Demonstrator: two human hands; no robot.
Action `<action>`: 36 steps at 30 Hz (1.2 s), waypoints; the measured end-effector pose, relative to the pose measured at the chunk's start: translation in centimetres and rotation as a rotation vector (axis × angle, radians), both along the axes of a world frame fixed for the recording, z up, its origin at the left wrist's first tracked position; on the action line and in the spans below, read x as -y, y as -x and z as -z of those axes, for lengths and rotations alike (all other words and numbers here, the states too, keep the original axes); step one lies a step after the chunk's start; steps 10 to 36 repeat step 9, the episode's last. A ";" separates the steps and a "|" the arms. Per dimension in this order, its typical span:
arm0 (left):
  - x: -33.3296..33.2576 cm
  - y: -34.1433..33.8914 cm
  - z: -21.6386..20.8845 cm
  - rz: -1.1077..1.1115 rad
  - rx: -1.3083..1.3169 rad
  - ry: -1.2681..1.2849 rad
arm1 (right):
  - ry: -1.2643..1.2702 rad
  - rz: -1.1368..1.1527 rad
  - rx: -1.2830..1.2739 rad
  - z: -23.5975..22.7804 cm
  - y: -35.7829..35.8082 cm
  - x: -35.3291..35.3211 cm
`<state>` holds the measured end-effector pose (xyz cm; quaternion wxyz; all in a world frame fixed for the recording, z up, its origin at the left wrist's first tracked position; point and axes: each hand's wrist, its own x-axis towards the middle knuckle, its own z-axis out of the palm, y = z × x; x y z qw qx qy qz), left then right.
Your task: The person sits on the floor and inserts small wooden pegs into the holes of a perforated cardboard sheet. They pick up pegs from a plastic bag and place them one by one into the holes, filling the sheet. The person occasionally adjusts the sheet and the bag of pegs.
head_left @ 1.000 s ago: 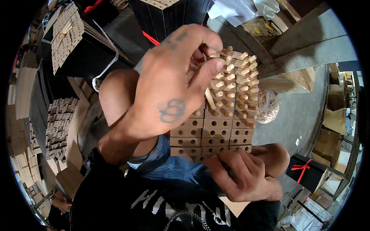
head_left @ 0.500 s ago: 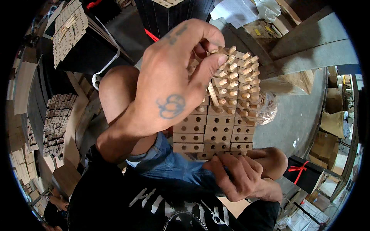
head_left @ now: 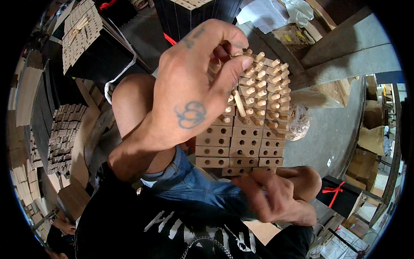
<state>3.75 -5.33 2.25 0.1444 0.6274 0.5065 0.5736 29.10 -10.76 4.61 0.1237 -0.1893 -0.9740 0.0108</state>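
Note:
My left hand [head_left: 187, 84] is over the far part of a stack of brown boards [head_left: 244, 150] drilled with rows of holes. Its thumb and forefinger are closed on a wooden dowel [head_left: 238, 55], of which only the end shows. Several dowels [head_left: 261, 84] stand upright in the far holes, while the nearer rows are bare. One loose dowel [head_left: 239, 103] lies slanted across the board tops beside my left thumb. My right hand [head_left: 276, 198] is at the near edge of the stack, above my knee. Its fingers look curled but are smeared by motion.
A black-sided stack of drilled boards [head_left: 92, 60] stands at the far left, with loose dowels on top. Another black stack [head_left: 194, 19] stands straight ahead. A clear plastic bag [head_left: 298, 124] sits right of the boards. A black bundle with red tie [head_left: 340, 194] lies right.
My right hand has shifted slightly right and toward me, and its fingers now blur. My left hand keeps its pinch on the dowel almost in place.

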 end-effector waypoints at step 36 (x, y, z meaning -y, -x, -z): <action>-0.5 0.0 -0.5 0.338 0.438 0.097 | 0.382 0.458 -0.546 0.1 0.8 -4.9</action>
